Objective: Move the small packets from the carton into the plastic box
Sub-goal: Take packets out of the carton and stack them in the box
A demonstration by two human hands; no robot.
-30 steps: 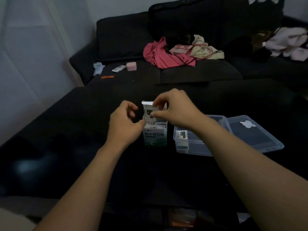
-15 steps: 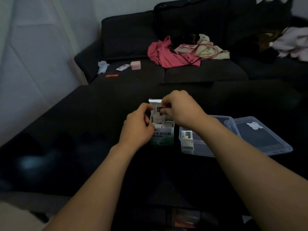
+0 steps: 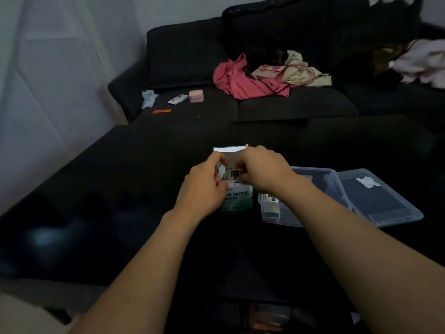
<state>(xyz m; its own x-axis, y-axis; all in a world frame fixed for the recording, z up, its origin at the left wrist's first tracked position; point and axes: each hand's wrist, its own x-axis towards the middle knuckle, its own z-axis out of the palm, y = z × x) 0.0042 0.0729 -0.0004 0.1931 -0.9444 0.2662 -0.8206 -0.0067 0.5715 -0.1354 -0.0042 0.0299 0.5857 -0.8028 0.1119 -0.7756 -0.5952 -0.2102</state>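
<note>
Head view
Surface: dark table (image 3: 120, 213); sofa (image 3: 289, 107) beyond, strewn with pink cloth (image 3: 240, 83).
Carton: carton (image 3: 237, 200) upright mid-table, flap open, packets (image 3: 231, 175) showing at its mouth.
Plastic box: plastic box (image 3: 334, 184) just right of it, lid (image 3: 385, 201) alongside.
Left hand: left hand (image 3: 204, 186) curled, gripping the carton's left side.
Right hand: right hand (image 3: 265, 172) pinching packets at the mouth.
Room: open tabletop left and front.
Change: left hand has closed in against the carton.
</note>
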